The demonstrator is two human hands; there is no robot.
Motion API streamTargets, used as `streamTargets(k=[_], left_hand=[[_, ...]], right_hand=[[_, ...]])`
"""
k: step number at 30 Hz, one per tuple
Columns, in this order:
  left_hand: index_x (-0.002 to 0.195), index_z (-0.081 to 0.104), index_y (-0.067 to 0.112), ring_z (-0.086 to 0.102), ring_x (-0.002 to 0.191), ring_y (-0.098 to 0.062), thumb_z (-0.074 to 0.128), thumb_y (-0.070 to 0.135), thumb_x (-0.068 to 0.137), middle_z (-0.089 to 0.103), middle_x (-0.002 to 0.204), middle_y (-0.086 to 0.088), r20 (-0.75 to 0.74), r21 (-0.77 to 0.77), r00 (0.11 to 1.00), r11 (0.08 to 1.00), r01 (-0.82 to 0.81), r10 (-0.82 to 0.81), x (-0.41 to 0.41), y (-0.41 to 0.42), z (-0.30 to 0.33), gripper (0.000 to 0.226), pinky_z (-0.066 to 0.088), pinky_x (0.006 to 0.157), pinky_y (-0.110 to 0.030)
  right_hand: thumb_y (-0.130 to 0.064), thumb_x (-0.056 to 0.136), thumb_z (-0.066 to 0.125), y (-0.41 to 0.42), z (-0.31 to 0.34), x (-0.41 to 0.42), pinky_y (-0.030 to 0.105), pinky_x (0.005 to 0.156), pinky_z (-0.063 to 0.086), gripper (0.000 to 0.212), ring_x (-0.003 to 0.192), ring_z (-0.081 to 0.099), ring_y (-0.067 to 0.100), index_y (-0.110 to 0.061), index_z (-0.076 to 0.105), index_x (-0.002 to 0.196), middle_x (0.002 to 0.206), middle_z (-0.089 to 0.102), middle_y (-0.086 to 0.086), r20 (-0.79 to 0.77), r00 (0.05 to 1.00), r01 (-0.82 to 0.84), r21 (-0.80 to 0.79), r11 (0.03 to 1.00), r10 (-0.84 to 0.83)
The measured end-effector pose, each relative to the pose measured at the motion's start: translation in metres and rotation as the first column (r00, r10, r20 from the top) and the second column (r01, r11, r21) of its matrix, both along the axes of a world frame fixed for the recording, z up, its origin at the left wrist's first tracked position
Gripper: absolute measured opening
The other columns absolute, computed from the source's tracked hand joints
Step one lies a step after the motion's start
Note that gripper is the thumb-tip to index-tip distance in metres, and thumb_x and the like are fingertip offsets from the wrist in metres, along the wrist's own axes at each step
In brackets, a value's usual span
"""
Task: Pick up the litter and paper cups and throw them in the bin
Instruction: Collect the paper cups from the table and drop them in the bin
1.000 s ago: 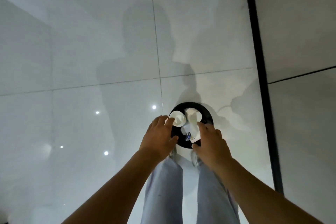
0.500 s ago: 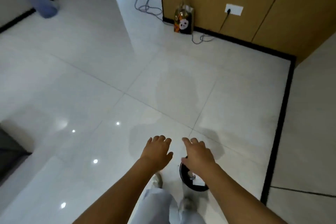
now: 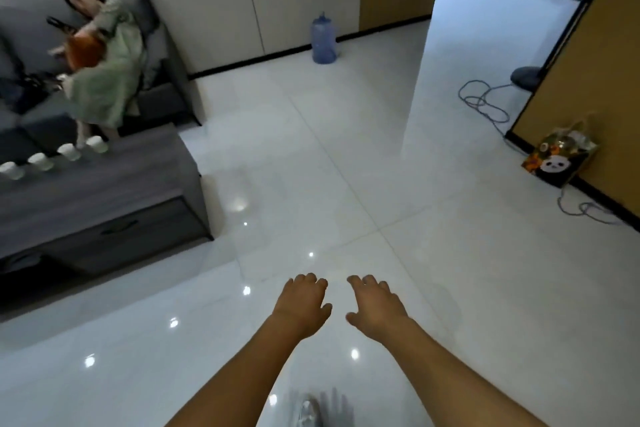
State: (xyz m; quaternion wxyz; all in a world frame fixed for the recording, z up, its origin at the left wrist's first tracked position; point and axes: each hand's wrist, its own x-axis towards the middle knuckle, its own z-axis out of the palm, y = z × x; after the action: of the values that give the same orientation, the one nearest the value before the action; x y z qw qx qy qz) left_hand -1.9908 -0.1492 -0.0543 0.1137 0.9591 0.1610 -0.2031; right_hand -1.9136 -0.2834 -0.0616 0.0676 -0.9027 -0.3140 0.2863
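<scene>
My left hand (image 3: 303,305) and right hand (image 3: 375,307) hang side by side over the white floor (image 3: 346,166), each grip released, fingers loosely bent and holding nothing. The paper cups (image 3: 69,151) stand in a row on the dark bench (image 3: 104,191) at ten o'clock, well apart from my hands.

Head cam, single view, looks fwd/down over floor (image 3: 346,166), room wide in frame.

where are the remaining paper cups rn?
Head view, far left: four paper cups stand in a row along the back edge of the dark low table, just in front of the sofa where a seated person is.
</scene>
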Motion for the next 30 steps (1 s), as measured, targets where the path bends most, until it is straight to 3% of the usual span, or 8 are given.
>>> streamTargets(k=[6, 12, 30], left_hand=[[0.137, 0.041, 0.014, 0.043, 0.124, -0.024, 0.044, 0.038, 0.096, 0.048, 0.135, -0.007, 0.013, -0.01, 0.985, 0.985, -0.172, 0.173, 0.002, 0.139, 0.01, 0.048, 0.035, 0.106, -0.034], [0.134, 0.045, 0.014, 0.046, 0.121, -0.022, 0.047, 0.037, 0.095, 0.05, 0.132, -0.006, 0.038, -0.061, 0.948, 0.948, -0.312, 0.315, 0.029, 0.227, 0.006, 0.045, 0.039, 0.102, -0.032], [0.135, 0.044, 0.014, 0.046, 0.121, -0.022, 0.048, 0.037, 0.095, 0.051, 0.132, -0.006, 0.07, -0.137, 0.823, 0.823, -0.552, 0.564, 0.277, 0.436, -0.003, 0.046, 0.04, 0.099, -0.032]], right_hand=[[-0.039, 0.09, 0.059, 0.149, 0.002, 0.017, 0.035, 0.099, 0.042, 0.067, 0.126, 0.042, 0.025, -0.024, 0.025, 0.147, 0.144, 0.038, 0.005, -0.025, 0.99, -0.139, 0.051, 0.989, 0.141], [-0.038, 0.09, 0.059, 0.235, 0.001, 0.069, 0.038, 0.099, 0.042, 0.068, 0.126, 0.041, 0.028, -0.023, 0.024, 0.147, 0.143, 0.038, 0.006, -0.044, 0.972, -0.227, 0.033, 0.973, 0.229], [-0.038, 0.089, 0.06, 0.484, 0.006, 0.361, 0.04, 0.1, 0.042, 0.068, 0.127, 0.04, 0.029, -0.023, 0.026, 0.146, 0.141, 0.039, 0.006, -0.026, 0.911, -0.413, -0.021, 0.911, 0.412]])
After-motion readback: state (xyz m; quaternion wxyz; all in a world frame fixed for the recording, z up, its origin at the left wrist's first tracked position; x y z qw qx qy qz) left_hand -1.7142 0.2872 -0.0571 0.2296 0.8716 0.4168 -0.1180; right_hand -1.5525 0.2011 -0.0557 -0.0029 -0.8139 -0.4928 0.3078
